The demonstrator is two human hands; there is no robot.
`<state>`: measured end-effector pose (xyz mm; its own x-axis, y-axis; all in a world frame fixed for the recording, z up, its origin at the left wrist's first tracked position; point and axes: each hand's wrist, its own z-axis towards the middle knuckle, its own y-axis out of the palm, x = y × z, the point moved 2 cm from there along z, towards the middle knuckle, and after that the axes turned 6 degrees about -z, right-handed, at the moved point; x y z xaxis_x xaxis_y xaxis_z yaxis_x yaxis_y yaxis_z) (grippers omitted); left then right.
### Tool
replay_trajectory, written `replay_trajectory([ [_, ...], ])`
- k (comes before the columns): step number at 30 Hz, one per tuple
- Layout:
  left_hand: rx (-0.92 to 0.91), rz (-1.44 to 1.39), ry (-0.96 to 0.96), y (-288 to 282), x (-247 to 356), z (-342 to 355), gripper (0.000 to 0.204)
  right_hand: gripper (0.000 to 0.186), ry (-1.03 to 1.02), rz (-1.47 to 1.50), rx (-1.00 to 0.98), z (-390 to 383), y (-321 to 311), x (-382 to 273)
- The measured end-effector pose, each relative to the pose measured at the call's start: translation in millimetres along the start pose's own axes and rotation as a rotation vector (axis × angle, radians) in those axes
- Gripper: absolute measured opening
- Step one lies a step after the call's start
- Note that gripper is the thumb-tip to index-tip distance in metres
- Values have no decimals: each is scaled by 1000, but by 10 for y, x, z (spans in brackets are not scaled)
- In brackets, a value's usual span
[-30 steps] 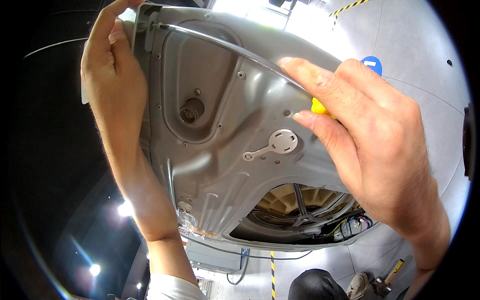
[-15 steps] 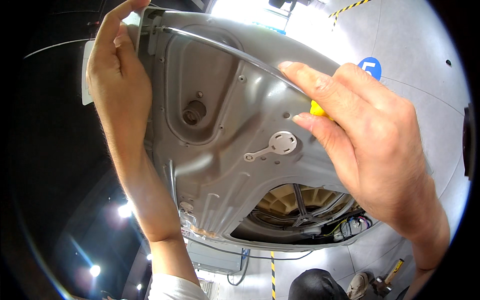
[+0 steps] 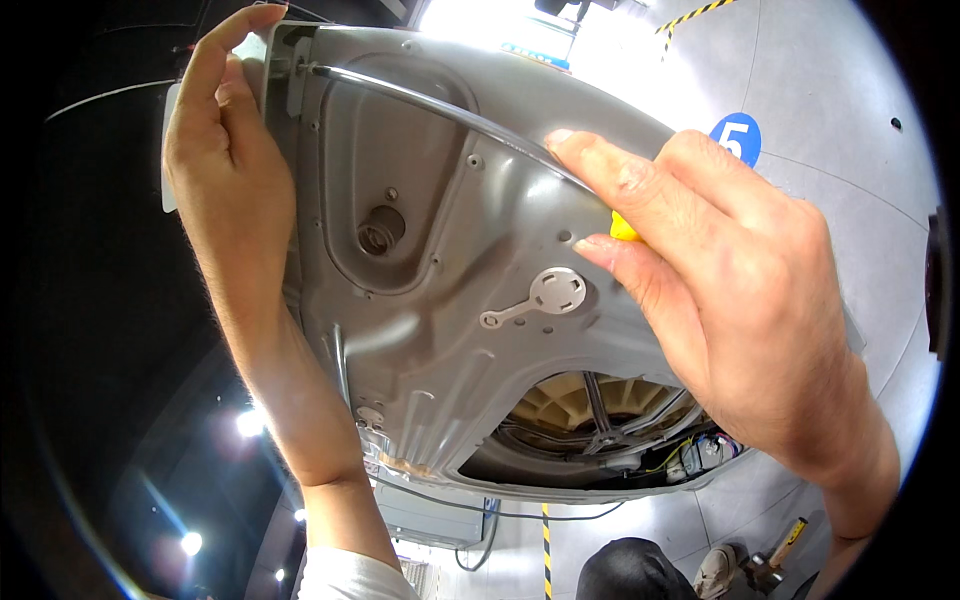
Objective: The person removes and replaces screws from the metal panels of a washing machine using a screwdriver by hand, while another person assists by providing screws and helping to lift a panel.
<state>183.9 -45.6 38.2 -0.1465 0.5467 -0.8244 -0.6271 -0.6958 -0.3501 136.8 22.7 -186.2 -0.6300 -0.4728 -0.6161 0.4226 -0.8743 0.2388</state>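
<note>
My left hand point(image 3: 225, 140) is curled around a pale plate point(image 3: 262, 50) at the upper-left edge of a grey metal appliance panel point(image 3: 420, 350). My right hand point(image 3: 740, 290) grips a screwdriver with a yellow handle point(image 3: 622, 226), mostly hidden by the fingers. Its long steel shaft point(image 3: 440, 108) slants up-left, its tip at a fastener on a small bracket point(image 3: 298, 66) beside my left fingers. Below the shaft are a recess with a round socket point(image 3: 382, 230) and a flat light key-shaped plate point(image 3: 555, 291).
An opening shows a beige drum point(image 3: 550, 400) and wiring point(image 3: 700, 455). Beyond lie a tiled floor point(image 3: 830, 110) with striped tape point(image 3: 700, 15), a blue round marker point(image 3: 740, 135), a hammer point(image 3: 775, 560), a dark-clad knee point(image 3: 630, 575), a shoe point(image 3: 715, 575) and a cable point(image 3: 540, 517).
The far end of the panel, the screwdriver and my right fingers have shifted slightly downward in view. My left hand shifted right, then back left. Both grips stay closed.
</note>
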Motion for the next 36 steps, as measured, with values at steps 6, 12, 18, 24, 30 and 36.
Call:
replay_trajectory([
  [6, -64, 10, -124, -36, 23, -20, 29, 48, -14, -15, 6, 32, 28, 14],
  [12, -91, 26, -145, -57, -1, -28, 28, 48, -35, -49, -10, 39, 18, 12],
  [18, -26, -69, -46, -1, -3, -12, 28, 48, -50, -99, -34, 34, 9, -14],
  [24, -102, -84, -128, -34, 15, -21, 28, 45, -73, -193, -48, -8, 2, -12],
  [30, -70, -83, -84, -18, 42, -35, 30, 23, 0, -67, 21, 85, 26, -99],
  [36, -61, -45, -38, -26, -25, -66, 30, 13, -2, -112, -30, 106, 16, 1],
])
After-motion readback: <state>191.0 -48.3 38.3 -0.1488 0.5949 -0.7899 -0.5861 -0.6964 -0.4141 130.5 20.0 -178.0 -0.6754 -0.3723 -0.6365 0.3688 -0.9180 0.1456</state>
